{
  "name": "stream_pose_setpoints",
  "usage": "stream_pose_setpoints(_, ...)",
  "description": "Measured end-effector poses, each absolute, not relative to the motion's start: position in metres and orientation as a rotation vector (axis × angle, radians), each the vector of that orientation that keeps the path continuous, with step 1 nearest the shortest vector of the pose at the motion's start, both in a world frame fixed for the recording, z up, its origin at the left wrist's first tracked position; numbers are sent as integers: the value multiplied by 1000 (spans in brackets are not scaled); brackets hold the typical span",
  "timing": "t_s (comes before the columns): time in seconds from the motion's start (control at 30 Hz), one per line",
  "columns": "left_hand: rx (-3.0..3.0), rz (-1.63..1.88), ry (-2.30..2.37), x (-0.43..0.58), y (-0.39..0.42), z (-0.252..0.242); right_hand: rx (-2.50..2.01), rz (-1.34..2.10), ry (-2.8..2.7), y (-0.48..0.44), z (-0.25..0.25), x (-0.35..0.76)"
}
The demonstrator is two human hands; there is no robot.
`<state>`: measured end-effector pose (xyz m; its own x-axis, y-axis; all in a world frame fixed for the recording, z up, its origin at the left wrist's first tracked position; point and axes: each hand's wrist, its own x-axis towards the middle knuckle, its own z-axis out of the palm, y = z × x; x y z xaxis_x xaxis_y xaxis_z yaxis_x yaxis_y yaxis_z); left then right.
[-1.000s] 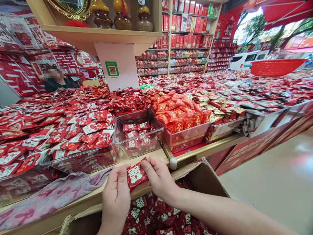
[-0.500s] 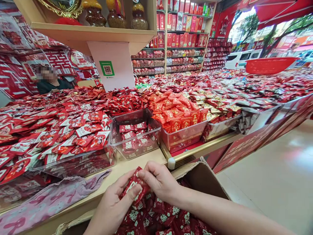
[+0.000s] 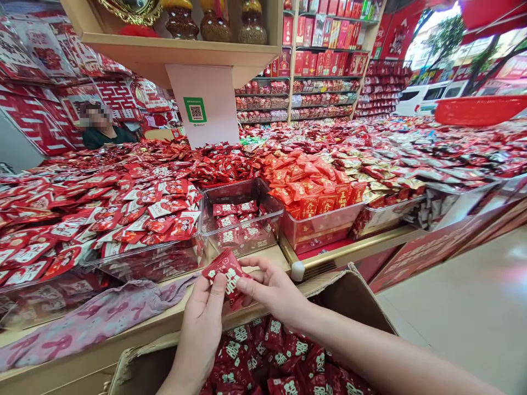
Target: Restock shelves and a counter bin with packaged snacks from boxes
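Note:
Between my left hand (image 3: 201, 321) and my right hand (image 3: 279, 289) is a red candy packet (image 3: 225, 273) with pale printed characters and flowers. My left thumb presses on its face from the left. The right thumb and fingers pinch its right side. Both hands hang over an open cardboard box (image 3: 362, 299), where many similar dark red packets (image 3: 284, 356) lie loose. Just beyond the hands stands a clear plastic bin (image 3: 206, 233), with several such packets (image 3: 234, 222) laid in rows at its bottom.
Heaped red-and-white packets (image 3: 135, 214) fill bins on the left; orange-red packets (image 3: 308, 186) fill one on the right. A pink patterned cloth (image 3: 102, 321) lies along the counter edge. A white corner cap (image 3: 297, 271) sticks out near my right hand. A person (image 3: 105, 131) sits behind the counter.
Both hands have lifted the packet up and away from the box. Its printed face, partly covered before, is now turned more toward me. The view has shifted slightly left.

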<state>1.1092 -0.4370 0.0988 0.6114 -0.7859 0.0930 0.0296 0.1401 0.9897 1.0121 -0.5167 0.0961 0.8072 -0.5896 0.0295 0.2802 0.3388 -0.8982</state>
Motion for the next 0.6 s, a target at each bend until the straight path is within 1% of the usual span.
stream_pose_setpoints(0.2,1314,-660,-766,1110,-435,99,-1111,-552,386,-517,104,1011)
stream_pose_setpoints(0.33,1217,-612,-566,1112,-435,103,-1267,-565,401,-535,127,1012)
stream_pose_setpoints(0.4,1156,-599,-497,1114,-436,106,-1431,-678,383,-557,148,1016)
stream_pose_setpoints(0.5,1158,-609,-513,1117,-437,107,-1773,-907,420,-600,178,1031)
stream_pose_setpoints(0.53,1183,-598,-537,1117,-437,106,-1893,-914,455,-614,185,1038)
stream_pose_setpoints(0.6,1242,-560,-602,1118,-436,104,-2123,-782,526,-638,191,1055)
